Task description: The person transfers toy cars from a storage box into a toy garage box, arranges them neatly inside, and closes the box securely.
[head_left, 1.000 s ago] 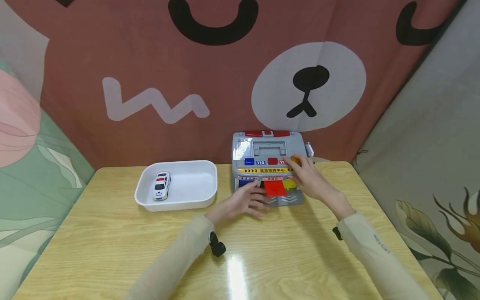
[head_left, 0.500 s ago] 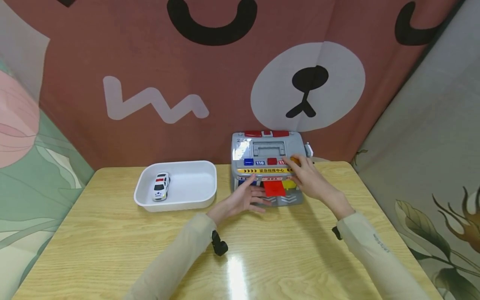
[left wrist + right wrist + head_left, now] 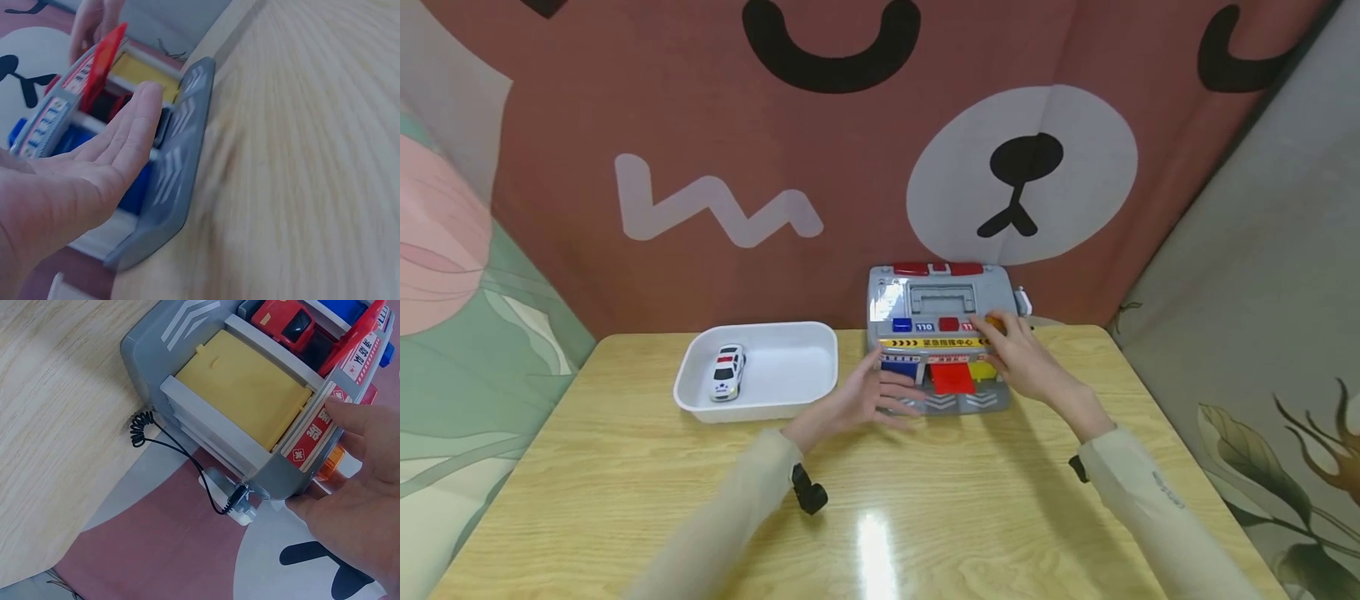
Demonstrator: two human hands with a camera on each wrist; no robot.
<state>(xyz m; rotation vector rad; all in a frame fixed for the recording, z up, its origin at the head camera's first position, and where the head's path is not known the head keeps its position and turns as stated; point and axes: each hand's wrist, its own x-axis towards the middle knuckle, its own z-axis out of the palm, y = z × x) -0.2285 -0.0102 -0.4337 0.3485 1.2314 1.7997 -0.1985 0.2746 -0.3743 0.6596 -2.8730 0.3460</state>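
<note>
A grey toy rescue garage [image 3: 940,300] stands at the back of the table. Its red door [image 3: 953,377] is swung up, and a red toy car [image 3: 284,324] shows in the middle bay in the right wrist view. The blue door [image 3: 901,369] and the yellow door [image 3: 244,387] are down. My right hand [image 3: 1026,358] grips the garage's upper right front edge, thumb on the front panel and fingers on top by the orange button [image 3: 331,464]. My left hand [image 3: 857,398], fingers stretched out, is before the blue door and holds nothing.
A white tray [image 3: 790,407] stands left of the garage, with a white toy police car [image 3: 727,372] in it. A white handset [image 3: 228,497] with a coiled black cord hangs at the garage's right side. A printed curtain [image 3: 850,167] rises behind the table [image 3: 925,500].
My left hand has drawn back leftward from the red door, baring more of the blue door and the ramp. The right hand keeps its hold on the garage.
</note>
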